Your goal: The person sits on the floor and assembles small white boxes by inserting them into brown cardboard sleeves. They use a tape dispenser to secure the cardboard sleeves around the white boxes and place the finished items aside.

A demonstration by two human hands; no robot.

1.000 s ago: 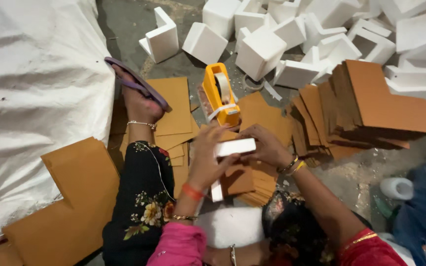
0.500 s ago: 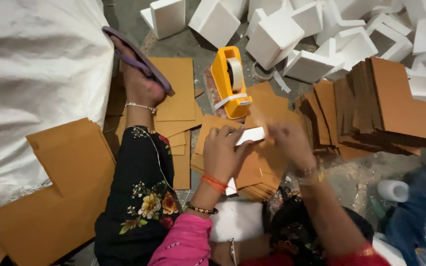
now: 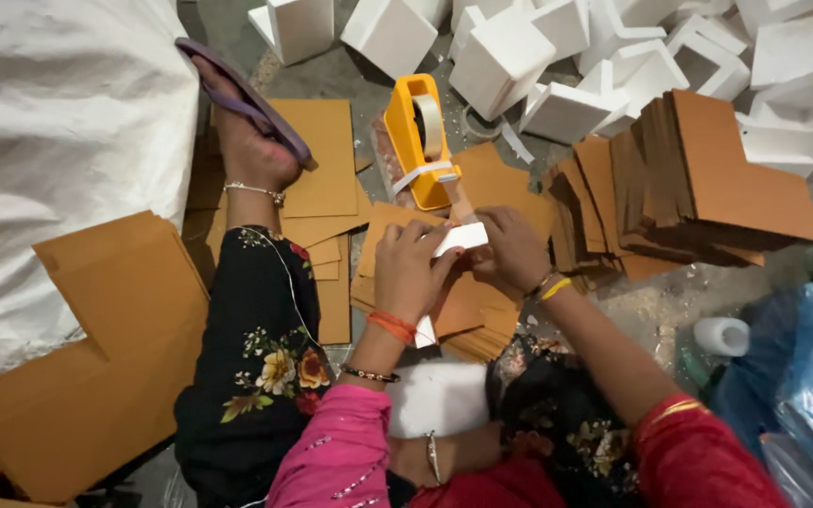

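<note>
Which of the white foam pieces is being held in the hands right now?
The white foam piece gripped between left hand and right hand, below the yellow tape dispenser; the others lie untouched along the top.

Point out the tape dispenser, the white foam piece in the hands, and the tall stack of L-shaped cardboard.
Tape dispenser (image 3: 413, 141): head view, on its yellow body.
Foam piece (image 3: 460, 238): head view, on its bare end between the hands.
Cardboard stack (image 3: 736, 179): head view, on the top sheet.

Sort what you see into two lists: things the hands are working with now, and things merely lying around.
In use: left hand, right hand, white foam piece, yellow tape dispenser.

Lying about: foam blocks, cardboard stack, white sack, blue plastic bag.
</note>
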